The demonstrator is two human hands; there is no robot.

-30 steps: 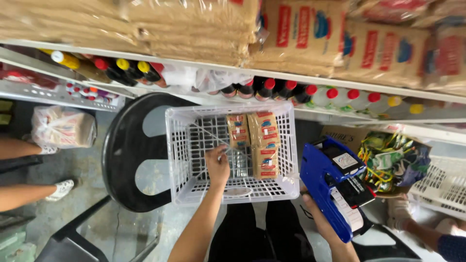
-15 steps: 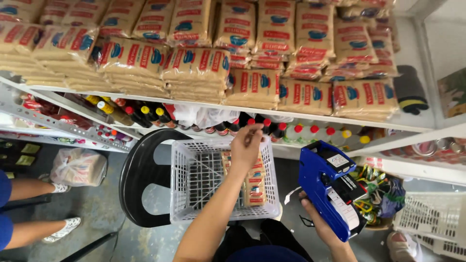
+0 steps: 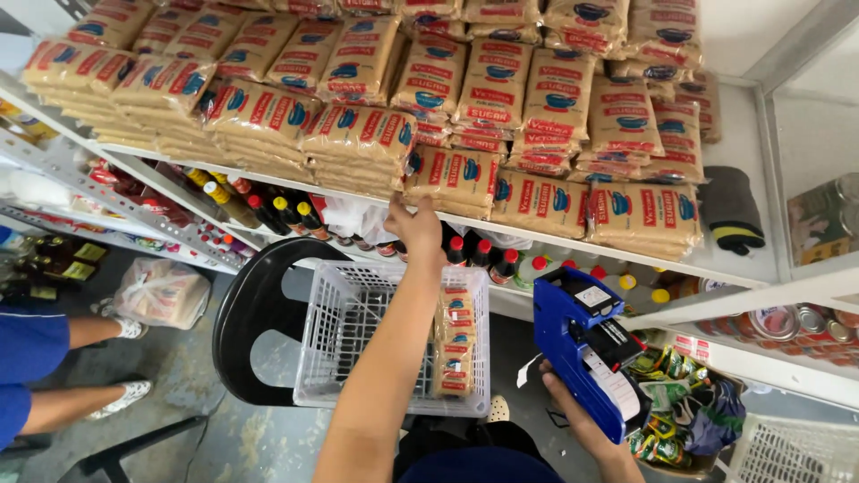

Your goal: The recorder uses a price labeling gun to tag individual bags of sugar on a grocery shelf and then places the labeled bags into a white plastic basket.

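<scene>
Now our left hand (image 3: 416, 228) has risen out of the white basket (image 3: 344, 358) to the shelved sugar bags (image 3: 456, 179), fingers seemingly empty; biscuit packs (image 3: 455, 344) stay below. Our right hand (image 3: 577, 425) grips the blue price gun (image 3: 586, 344).

White metal shelving (image 3: 787, 295), grey concrete floor (image 3: 224, 429), black plastic chair (image 3: 255, 313).

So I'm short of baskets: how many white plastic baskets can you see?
2: one white basket on the black chair below the left hand; another basket at bottom right, partly cut off.
</scene>
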